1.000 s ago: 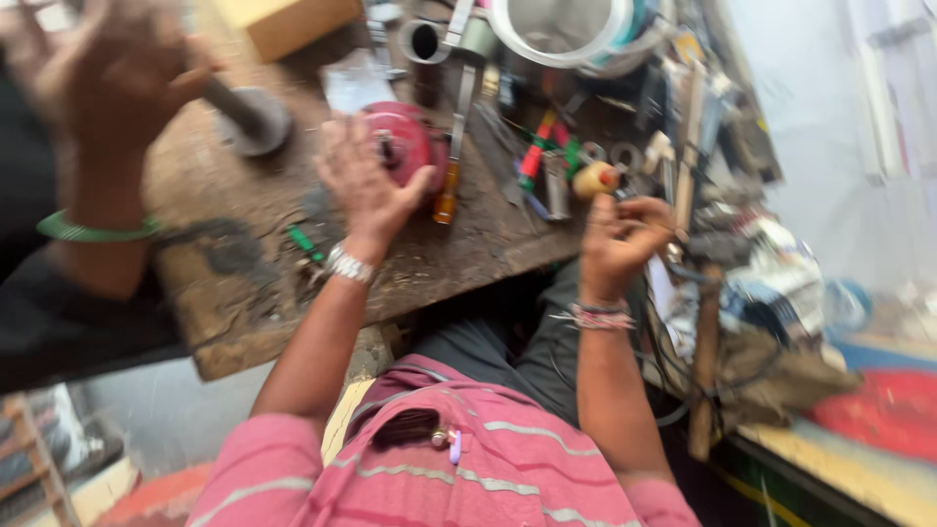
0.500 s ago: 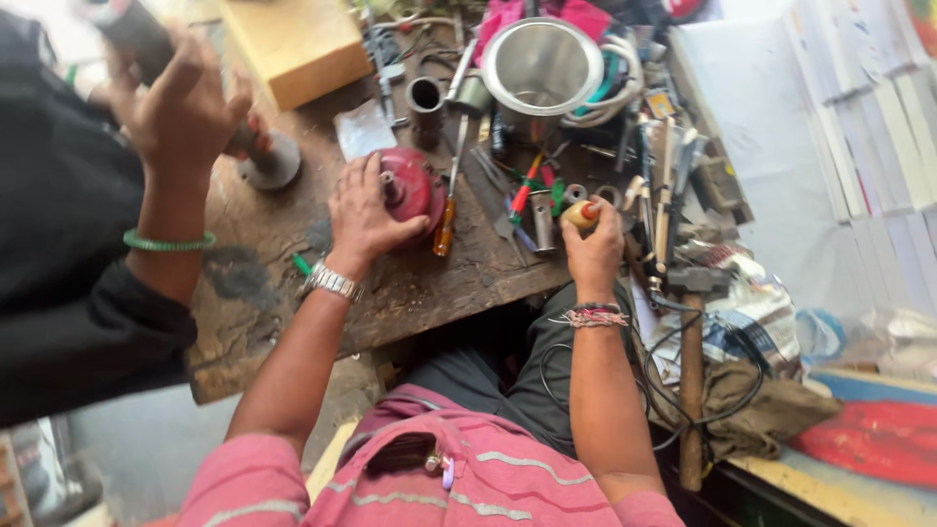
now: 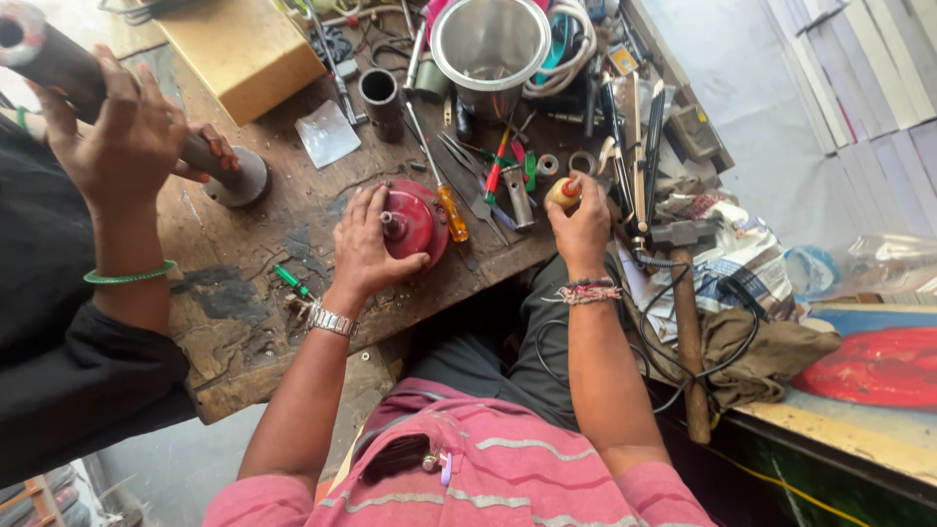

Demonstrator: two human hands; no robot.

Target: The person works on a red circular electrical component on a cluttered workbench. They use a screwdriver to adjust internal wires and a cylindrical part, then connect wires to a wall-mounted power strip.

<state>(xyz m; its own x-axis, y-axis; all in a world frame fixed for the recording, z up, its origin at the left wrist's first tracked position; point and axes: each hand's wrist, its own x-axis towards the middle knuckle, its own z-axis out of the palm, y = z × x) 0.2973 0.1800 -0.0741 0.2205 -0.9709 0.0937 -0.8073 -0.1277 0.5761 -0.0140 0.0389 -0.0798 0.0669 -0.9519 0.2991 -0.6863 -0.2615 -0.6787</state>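
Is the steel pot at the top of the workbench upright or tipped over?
Upright. The steel pot stands among the tools with its round open mouth facing up at the camera, the rim a full circle and its inside wall in view.

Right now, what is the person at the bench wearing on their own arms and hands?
Both forearms are bare below short pink sleeves with pale stripes. The left hand has a silver metal link watch at the wrist. The right hand has a band of red and dark threads tied round the wrist. No gloves; no rings can be made out.

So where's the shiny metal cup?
The metal cup stands at the top middle of the head view, on the bench's far side, beyond the screwdrivers and red part.
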